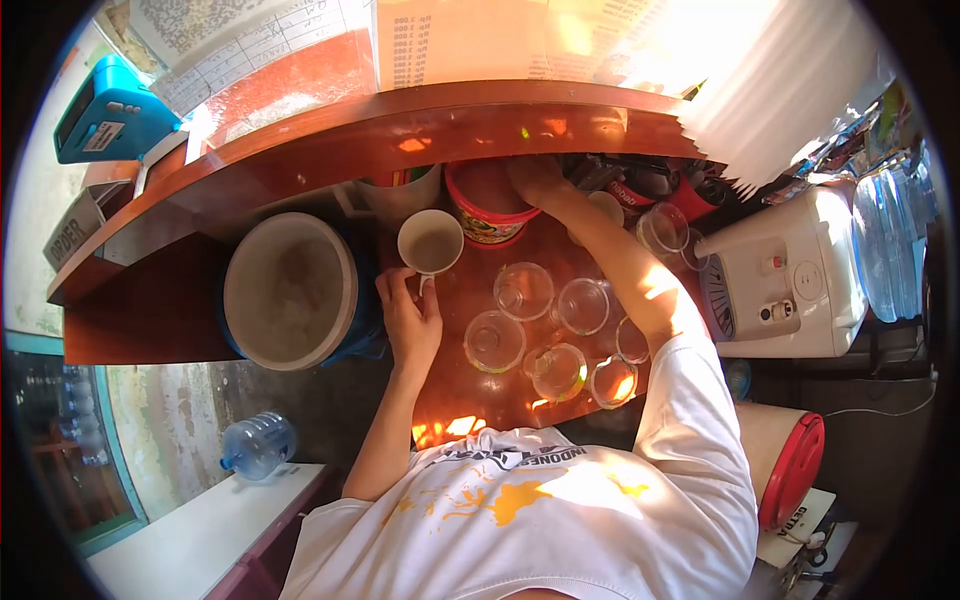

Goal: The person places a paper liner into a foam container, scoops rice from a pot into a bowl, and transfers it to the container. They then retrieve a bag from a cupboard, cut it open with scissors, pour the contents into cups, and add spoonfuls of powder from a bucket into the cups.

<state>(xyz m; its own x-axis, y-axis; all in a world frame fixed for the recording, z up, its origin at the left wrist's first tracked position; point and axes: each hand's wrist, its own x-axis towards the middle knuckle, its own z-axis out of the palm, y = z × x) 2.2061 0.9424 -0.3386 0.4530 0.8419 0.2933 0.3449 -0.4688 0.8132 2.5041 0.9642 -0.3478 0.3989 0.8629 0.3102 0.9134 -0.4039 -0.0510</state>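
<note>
My left hand (412,320) is closed on the handle of a white mug (431,242), which stands upright with its opening facing up. My right hand (533,180) reaches into or over a red tub (490,205) under the shelf edge; its fingers are hidden in shadow. Several clear plastic cups (524,291) stand on the reddish-brown table (440,385) between my arms, some partly under my right forearm. A large bucket (290,290) with a pale inside is left of the mug.
A raised wooden shelf (420,105) curves over the table's far side. A white water dispenser (800,270) stands at the right, near dark and red packets. A blue water bottle (260,445) lies on a white surface at the lower left.
</note>
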